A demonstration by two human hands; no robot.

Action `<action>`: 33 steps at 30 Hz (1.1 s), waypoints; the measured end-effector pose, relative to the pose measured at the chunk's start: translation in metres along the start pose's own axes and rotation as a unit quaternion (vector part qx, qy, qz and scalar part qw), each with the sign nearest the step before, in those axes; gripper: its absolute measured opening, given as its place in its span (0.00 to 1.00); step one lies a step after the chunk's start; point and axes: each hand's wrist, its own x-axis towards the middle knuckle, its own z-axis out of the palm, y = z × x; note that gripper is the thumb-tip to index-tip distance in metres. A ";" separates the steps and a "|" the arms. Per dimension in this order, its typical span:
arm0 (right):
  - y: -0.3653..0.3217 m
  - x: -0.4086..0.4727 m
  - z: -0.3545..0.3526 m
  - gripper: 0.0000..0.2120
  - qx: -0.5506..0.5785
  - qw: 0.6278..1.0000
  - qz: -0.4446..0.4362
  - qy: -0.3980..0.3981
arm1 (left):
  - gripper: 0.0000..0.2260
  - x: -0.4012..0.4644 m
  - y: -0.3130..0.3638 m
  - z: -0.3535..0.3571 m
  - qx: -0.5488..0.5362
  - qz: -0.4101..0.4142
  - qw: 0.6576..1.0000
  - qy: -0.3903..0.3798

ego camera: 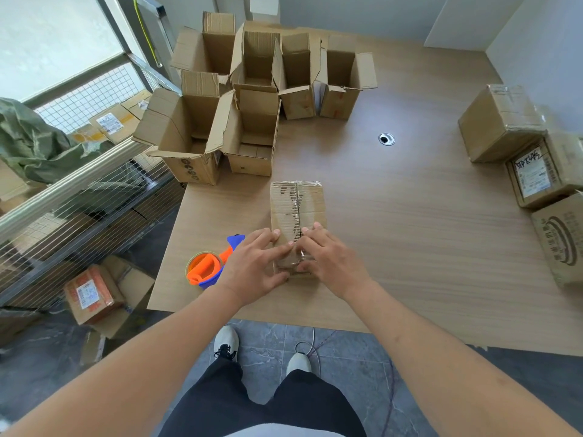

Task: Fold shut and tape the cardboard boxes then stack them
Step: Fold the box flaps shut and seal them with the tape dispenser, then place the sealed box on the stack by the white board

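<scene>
Pressing tape flat on a closed box.
On the desk (410, 216), open boxes (239, 99) wait at eleven o'clock; the closed box (298, 209) sits centre, left hand (255, 266) and right hand (328, 260) pressing it, fingers straight and flat; next, probably stacking it at three o'clock.

A closed cardboard box (298, 212) lies flat near the desk's front edge, clear tape along its top seam; open boxes (252, 99) stand clustered at the far left, taped boxes (504, 124) stacked at right
</scene>
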 end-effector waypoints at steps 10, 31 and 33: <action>-0.028 0.013 0.008 0.51 -0.003 0.988 0.154 -0.029 | 0.27 -0.001 -0.025 -0.021 0.007 0.042 0.997 -0.070; -0.083 0.082 0.023 0.49 -0.014 0.877 0.479 0.044 | 0.28 0.041 -0.097 -0.095 0.109 -0.007 0.987 -0.120; -0.097 0.083 0.015 0.48 -0.018 0.866 0.495 0.067 | 0.28 0.049 -0.099 -0.110 0.125 0.020 0.984 -0.123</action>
